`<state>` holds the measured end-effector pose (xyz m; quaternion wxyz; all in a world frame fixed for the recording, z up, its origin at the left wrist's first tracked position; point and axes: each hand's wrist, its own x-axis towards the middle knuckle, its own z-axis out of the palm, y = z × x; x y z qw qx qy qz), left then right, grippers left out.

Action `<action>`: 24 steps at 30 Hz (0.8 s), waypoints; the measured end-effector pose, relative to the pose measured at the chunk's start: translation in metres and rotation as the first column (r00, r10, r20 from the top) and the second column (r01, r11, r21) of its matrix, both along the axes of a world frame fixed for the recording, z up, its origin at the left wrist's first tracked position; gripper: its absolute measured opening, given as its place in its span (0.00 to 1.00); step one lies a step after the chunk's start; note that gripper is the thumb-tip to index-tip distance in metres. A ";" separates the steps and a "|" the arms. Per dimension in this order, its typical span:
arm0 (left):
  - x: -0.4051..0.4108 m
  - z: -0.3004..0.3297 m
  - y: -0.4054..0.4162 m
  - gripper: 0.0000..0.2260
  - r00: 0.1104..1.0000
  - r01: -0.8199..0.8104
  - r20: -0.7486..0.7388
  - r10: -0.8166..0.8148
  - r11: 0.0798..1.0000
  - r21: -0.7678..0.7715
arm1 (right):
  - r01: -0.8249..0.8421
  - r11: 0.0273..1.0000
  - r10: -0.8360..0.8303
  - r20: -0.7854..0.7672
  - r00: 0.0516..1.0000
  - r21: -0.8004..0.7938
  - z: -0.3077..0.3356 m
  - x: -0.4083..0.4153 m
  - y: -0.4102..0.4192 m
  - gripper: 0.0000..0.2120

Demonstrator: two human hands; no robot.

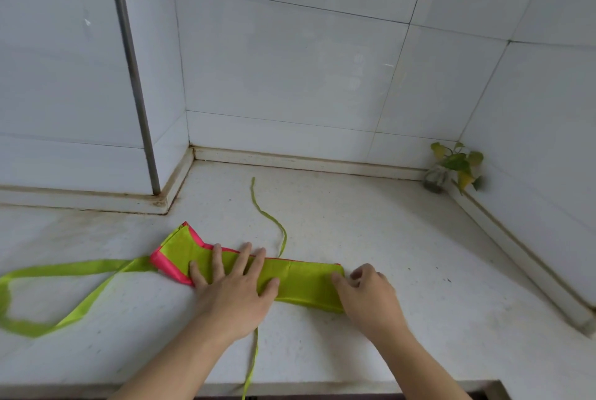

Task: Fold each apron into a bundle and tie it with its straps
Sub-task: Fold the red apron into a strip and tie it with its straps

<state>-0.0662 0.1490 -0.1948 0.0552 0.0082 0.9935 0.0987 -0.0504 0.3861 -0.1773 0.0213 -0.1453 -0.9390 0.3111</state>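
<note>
A: Head view, showing what on the bench (403, 254)?

B: A lime-green apron (300, 283) with pink trim, folded into a long narrow band, lay across the pale speckled bench, near its front edge and well apart from the tiled walls.

A: And the left hand (235, 286)?

B: It was pressed flat on the left half of the band, fingers spread apart, palm down, gripping nothing.

A: The right hand (367, 290)?

B: It sat at the band's right end, fingers curled together at the fabric edge; whether they actually pinched the cloth could not be told.

A: Where were the straps?

B: A wide strap (64, 270) ran left from the pink-trimmed end and looped back on the bench. A thin strap (267, 216) curved from the band's far edge toward the back wall. Another thin strap (253, 364) trailed from beneath the left hand over the front edge.

A: Anything else?

B: A small potted plant (451, 167) stood in the far right corner, and a grey pipe (129, 61) ran up the left wall.
</note>
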 end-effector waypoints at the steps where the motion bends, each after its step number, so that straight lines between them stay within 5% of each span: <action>1: 0.002 0.001 0.000 0.33 1.000 -0.001 0.011 0.001 1.000 -0.001 | -0.030 0.998 0.029 -0.019 0.999 -0.052 0.003 -0.002 -0.002 0.11; 3: 0.007 0.003 0.000 0.33 1.000 -0.003 0.031 0.003 1.000 -0.009 | -0.125 0.986 0.121 -0.043 0.992 -0.110 0.006 -0.005 -0.004 0.05; 9: 0.004 0.006 -0.005 0.32 0.999 0.039 0.000 -0.039 0.999 -0.003 | -0.337 0.936 0.347 0.100 0.932 -0.105 0.019 -0.009 0.013 0.11; 15: -0.006 0.002 -0.016 0.26 0.996 0.081 -0.044 -0.080 0.996 0.029 | -0.321 0.934 0.335 0.065 0.940 -0.159 0.023 -0.007 0.016 0.04; 19: -0.004 0.004 -0.016 0.27 0.995 0.094 -0.019 -0.094 0.996 0.000 | -0.384 0.825 0.427 0.014 0.904 -0.415 0.028 0.000 0.022 0.04; 24: -0.004 0.005 -0.017 0.27 0.996 0.091 -0.009 -0.091 0.996 -0.006 | -0.334 0.892 0.380 0.106 0.919 -0.304 0.034 -0.004 0.023 0.13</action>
